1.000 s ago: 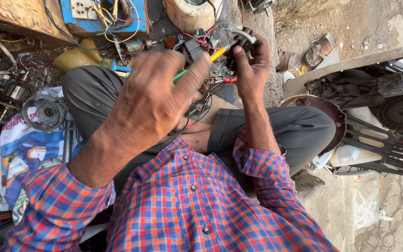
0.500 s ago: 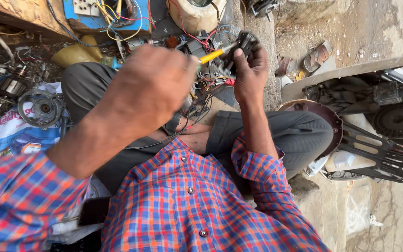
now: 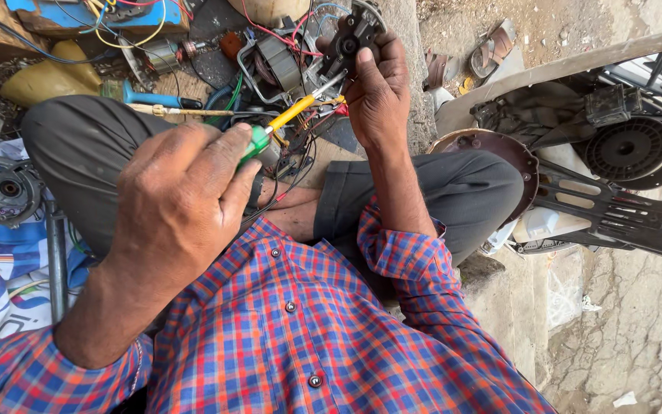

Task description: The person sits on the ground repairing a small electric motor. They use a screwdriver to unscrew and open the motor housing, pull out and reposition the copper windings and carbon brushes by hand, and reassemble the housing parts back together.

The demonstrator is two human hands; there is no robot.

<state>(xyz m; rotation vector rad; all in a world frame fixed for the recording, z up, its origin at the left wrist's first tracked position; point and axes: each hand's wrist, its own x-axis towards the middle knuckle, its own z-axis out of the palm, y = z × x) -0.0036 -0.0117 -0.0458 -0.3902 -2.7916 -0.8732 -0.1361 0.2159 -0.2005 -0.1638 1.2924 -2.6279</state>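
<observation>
The left hand (image 3: pixel 181 203), large in the centre-left of the frame, is closed in a fist around the green handle of a yellow-shafted screwdriver (image 3: pixel 289 115). Over the last second this hand has slid lower and leftward, so the whole shaft now shows, running up and right. The right hand (image 3: pixel 377 96), at upper centre, has its fingers curled round a small dark motor part with red and yellow wires (image 3: pixel 350 38), and it sits a little higher in the frame than before. The screwdriver's metal tip now meets the lower edge of that part, where earlier the left hand hid the tool; I judge the tip is being worked into a screw or terminal. A blue-handled tool (image 3: pixel 151 98) lies on the cluttered ground at upper left, and a round grey metal housing (image 3: pixel 5 188) rests at the left edge.
</observation>
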